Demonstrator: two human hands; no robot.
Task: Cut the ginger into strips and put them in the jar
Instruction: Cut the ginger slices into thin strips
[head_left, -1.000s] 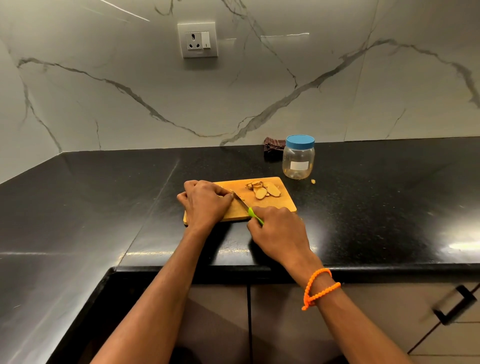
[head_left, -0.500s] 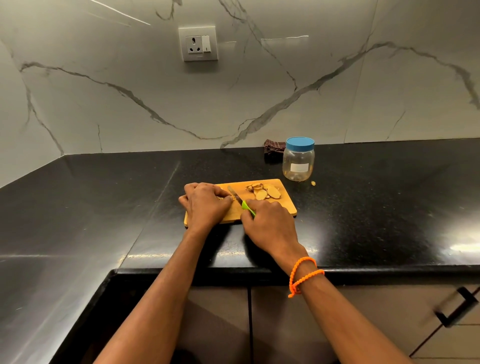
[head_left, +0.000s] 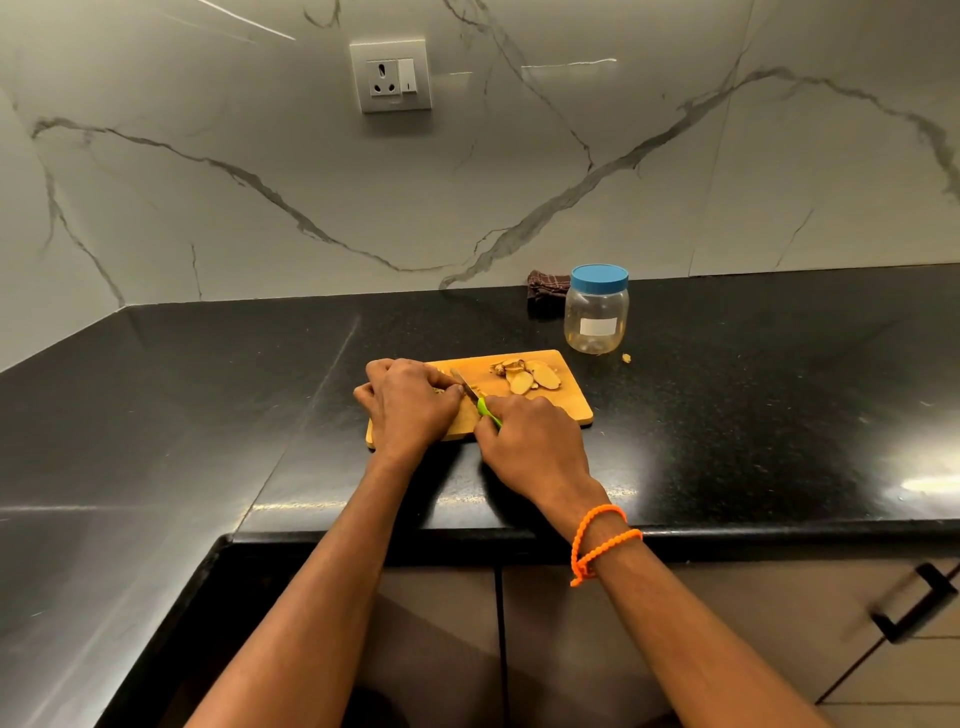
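A wooden cutting board (head_left: 569, 402) lies on the black counter. Several ginger slices (head_left: 530, 376) sit at its far right part. My left hand (head_left: 410, 405) presses down on a ginger piece at the board's left, which the fingers mostly hide. My right hand (head_left: 530, 444) grips a small knife (head_left: 475, 397) with a green handle, its blade touching down just beside the left fingertips. Behind the board to the right stands a clear jar (head_left: 596, 312), its blue lid on.
A dark folded cloth (head_left: 545, 291) lies against the marble wall behind the jar. A small ginger scrap (head_left: 627, 357) rests on the counter by the jar. A wall socket (head_left: 390, 75) is above. Cabinet doors with a black handle (head_left: 914, 605) are below the counter edge.
My right hand with the knife has slid forward toward the far side of the board, then held near the left fingertips. The left hand stays pressed in place.
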